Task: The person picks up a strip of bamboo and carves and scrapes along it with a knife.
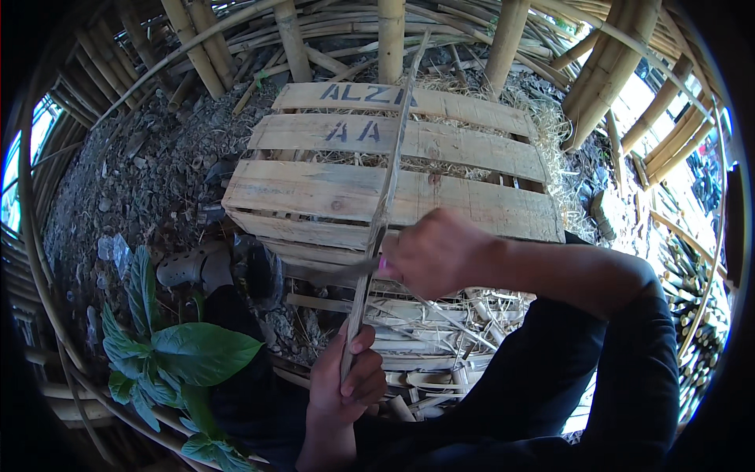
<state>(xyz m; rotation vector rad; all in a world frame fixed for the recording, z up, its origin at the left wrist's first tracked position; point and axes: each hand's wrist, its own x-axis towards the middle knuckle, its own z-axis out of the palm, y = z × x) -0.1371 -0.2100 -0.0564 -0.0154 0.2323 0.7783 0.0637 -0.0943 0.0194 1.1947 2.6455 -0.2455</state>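
Note:
A long, thin bamboo strip (391, 177) slants up and away from me over a wooden slatted crate (291, 187). My left hand (340, 384) is closed round its lower end, fingers wrapped over it. My right hand (435, 253) is closed on a knife, with a bit of pink showing at the grip. The knife's dark blade (330, 276) points left and crosses the strip above my left hand. It is blurred, so I cannot tell how deep it bites. Most of the handle is hidden inside my right fist.
Pale shavings and split pieces (417, 330) lie between my legs and the crate. A leafy green plant (197, 352) grows at lower left, near a grey perforated shoe (193, 267). Upright bamboo poles (391, 43) stand beyond the crate, and cut canes (696, 315) are piled at right.

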